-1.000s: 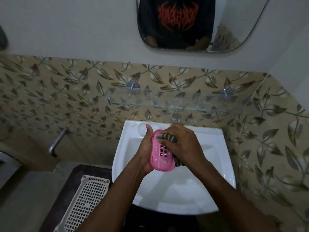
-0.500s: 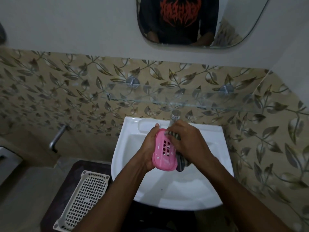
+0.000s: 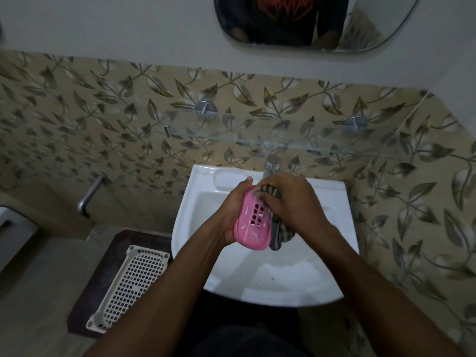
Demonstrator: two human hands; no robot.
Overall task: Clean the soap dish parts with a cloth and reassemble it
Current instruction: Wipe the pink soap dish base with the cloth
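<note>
Nearest to me my two forearms run up from the bottom of the view and meet over the white sink [image 3: 332,289], whose basin lies under both hands. To the near left, down on the floor beside the sink, a white lattice basket [image 3: 128,287] sits on a dark mat [image 3: 113,243], well apart from the work. My left hand [image 3: 233,212] is closed around the pink soap dish part [image 3: 253,222], cupping it from the left edge with the thumb over its far end, so the slotted face is turned toward my right hand. The part's long axis runs near to far, tilted a little so the near end sits lower and to the right. My right hand [image 3: 291,204] lies just to the right of the dish, touching it, and is closed on the striped cloth [image 3: 280,233]; the fingertips press a bunched fold against the far end of the dish, while the loose tail of the cloth hangs down beside the dish's right edge. So the dish lies directly left of the wiping hand, and I judge the stroke has to travel along that long axis, from the far end toward me over the slots, with my left hand bracing against the push. I see only this one part, so reassembly looks some way off. Beyond the hands stand the tap [image 3: 270,166], a glass shelf [image 3: 347,148] on the leaf-patterned tiles and, farthest, the mirror [image 3: 373,24].
</note>
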